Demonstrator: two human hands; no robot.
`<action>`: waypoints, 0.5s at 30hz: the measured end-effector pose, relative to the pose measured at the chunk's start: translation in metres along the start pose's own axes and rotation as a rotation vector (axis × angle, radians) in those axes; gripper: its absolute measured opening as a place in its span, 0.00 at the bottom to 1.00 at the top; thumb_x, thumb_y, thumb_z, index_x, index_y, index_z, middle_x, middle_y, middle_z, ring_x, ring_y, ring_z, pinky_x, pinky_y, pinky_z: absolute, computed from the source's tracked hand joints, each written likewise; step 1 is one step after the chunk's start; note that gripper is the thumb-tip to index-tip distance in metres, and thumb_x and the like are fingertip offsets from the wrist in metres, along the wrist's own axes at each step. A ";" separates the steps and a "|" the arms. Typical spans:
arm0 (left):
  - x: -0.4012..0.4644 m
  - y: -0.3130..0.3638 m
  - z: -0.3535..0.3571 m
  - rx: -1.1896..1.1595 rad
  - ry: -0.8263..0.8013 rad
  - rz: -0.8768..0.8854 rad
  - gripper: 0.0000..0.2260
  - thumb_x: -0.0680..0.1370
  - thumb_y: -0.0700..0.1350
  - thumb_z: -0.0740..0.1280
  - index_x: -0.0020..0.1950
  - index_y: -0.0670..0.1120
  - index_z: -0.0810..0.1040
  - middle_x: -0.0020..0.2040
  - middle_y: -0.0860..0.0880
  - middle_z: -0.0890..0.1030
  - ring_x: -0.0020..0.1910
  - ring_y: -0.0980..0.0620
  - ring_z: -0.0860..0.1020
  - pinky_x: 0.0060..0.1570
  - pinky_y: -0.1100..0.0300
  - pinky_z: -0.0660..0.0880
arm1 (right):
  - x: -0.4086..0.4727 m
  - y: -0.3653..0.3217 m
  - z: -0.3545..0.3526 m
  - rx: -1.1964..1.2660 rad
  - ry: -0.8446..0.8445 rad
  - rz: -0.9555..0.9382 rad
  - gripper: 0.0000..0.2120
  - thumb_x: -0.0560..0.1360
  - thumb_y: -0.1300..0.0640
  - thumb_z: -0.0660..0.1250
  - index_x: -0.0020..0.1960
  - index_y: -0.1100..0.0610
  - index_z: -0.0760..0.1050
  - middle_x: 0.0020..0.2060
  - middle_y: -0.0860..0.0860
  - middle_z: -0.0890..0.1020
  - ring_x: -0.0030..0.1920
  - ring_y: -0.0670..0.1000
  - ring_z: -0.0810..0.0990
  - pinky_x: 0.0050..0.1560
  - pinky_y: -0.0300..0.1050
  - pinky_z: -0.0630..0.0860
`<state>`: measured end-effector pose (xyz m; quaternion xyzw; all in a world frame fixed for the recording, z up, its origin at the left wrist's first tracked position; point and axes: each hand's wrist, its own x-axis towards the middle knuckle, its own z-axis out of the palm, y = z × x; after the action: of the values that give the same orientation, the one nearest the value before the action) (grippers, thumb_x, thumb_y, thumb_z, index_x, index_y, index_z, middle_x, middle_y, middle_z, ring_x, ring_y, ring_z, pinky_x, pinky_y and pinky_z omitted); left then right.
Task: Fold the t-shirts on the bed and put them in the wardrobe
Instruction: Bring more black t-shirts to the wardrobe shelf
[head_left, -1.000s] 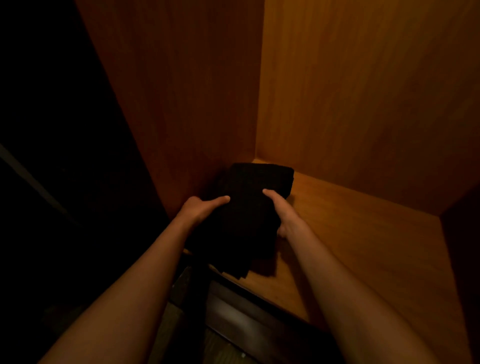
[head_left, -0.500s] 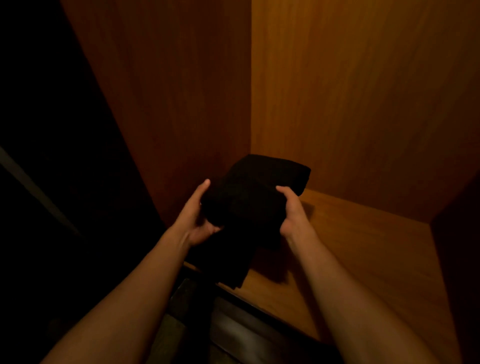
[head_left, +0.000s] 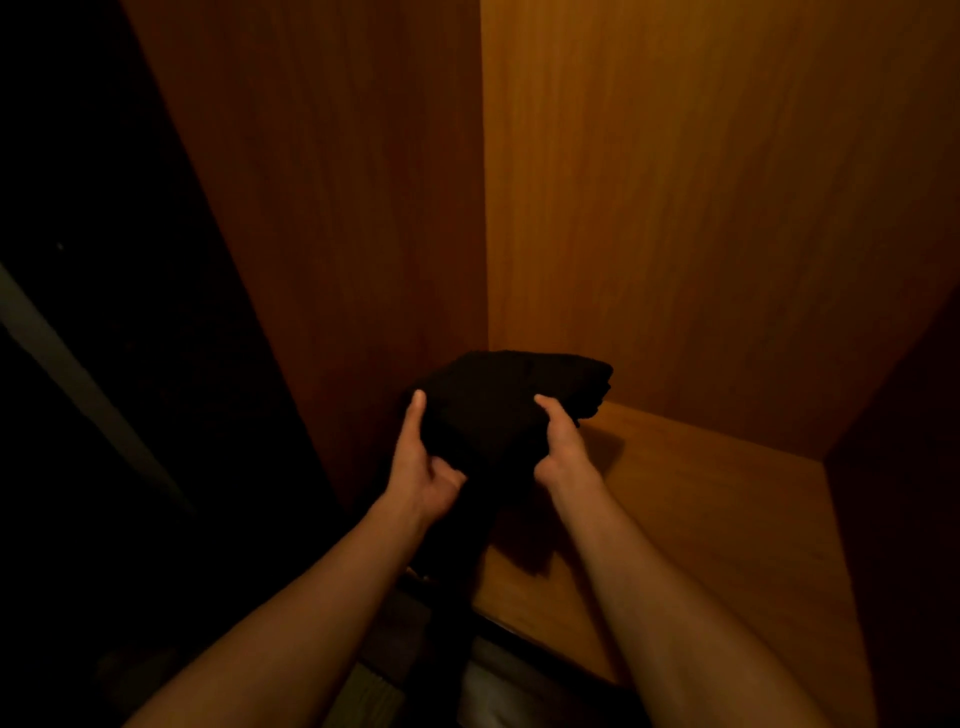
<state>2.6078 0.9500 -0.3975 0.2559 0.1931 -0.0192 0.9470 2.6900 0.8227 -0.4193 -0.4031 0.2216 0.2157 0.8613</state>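
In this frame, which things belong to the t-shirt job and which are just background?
Part of the job:
- folded black t-shirt, held at the back left corner
- left hand, gripping it
- right hand, gripping it
- wardrobe shelf

Just there:
- wardrobe walls
- dark floor below the shelf edge, too dim to make out

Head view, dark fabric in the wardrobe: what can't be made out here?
- Black folded t-shirt: folds and garment count lost in dim light.
- Left hand and right hand: fingers hidden under the fabric, thumbs showing.
- Wardrobe shelf: left corner covered by fabric.
- Area left of the wardrobe: black, unreadable.
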 end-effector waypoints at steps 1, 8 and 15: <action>-0.001 -0.002 -0.002 -0.006 -0.004 -0.009 0.22 0.77 0.57 0.68 0.61 0.42 0.79 0.58 0.36 0.81 0.63 0.36 0.77 0.69 0.40 0.68 | -0.001 0.003 -0.001 -0.016 0.001 0.004 0.26 0.72 0.54 0.74 0.68 0.57 0.73 0.59 0.60 0.80 0.56 0.63 0.79 0.57 0.61 0.77; 0.001 -0.007 0.006 0.158 0.000 -0.015 0.22 0.76 0.56 0.69 0.63 0.42 0.79 0.59 0.38 0.82 0.61 0.38 0.79 0.67 0.40 0.70 | -0.010 0.003 0.001 -0.058 -0.015 -0.084 0.25 0.69 0.53 0.75 0.64 0.58 0.77 0.57 0.60 0.82 0.55 0.62 0.81 0.48 0.56 0.81; 0.009 -0.011 0.030 0.278 0.211 0.191 0.28 0.73 0.43 0.75 0.71 0.47 0.71 0.62 0.41 0.79 0.56 0.40 0.81 0.51 0.41 0.80 | -0.035 -0.038 -0.001 0.056 -0.182 -0.165 0.18 0.76 0.49 0.67 0.61 0.58 0.78 0.53 0.60 0.83 0.54 0.61 0.81 0.50 0.56 0.78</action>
<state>2.6252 0.9260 -0.3828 0.4019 0.2617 0.0713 0.8746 2.6827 0.7933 -0.3776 -0.3747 0.1147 0.1736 0.9035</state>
